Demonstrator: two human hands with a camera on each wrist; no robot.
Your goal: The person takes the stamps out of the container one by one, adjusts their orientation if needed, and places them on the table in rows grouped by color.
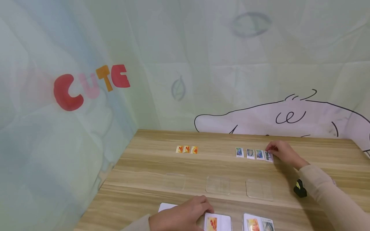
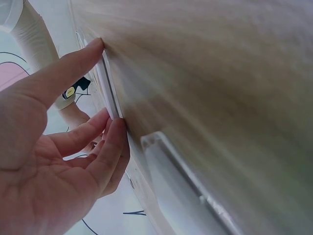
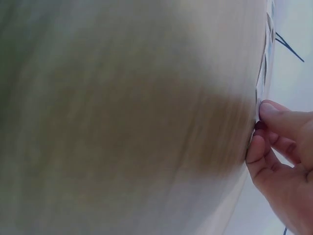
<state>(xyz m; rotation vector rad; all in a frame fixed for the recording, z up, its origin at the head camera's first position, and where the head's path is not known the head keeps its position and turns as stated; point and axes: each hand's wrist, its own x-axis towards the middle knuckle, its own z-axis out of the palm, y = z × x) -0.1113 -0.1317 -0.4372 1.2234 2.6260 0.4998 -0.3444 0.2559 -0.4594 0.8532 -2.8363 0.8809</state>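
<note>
In the head view my right hand [image 1: 284, 153] is at the right end of a row of blue and grey-green stamps. Thumb and fingertips pinch the end stamp [image 1: 268, 156], which lies at the table surface; the right wrist view shows this hand [image 3: 283, 152] low against the wood. My left hand [image 1: 183, 214] holds a flat clear case [image 1: 224, 222] by its edges, thumb on one side and fingers on the other, as the left wrist view shows. An orange stamp [image 1: 212, 223] lies on white in that case. Part of another white case [image 1: 167, 206] is hidden behind the left hand.
Three orange stamps [image 1: 186, 149] lie at the back left. Three clear plastic pieces [image 1: 218, 185] form a row mid-table. A case with two stamps [image 1: 252, 224] sits at the front right. A small black object with yellow [image 1: 300, 188] stands near the right forearm.
</note>
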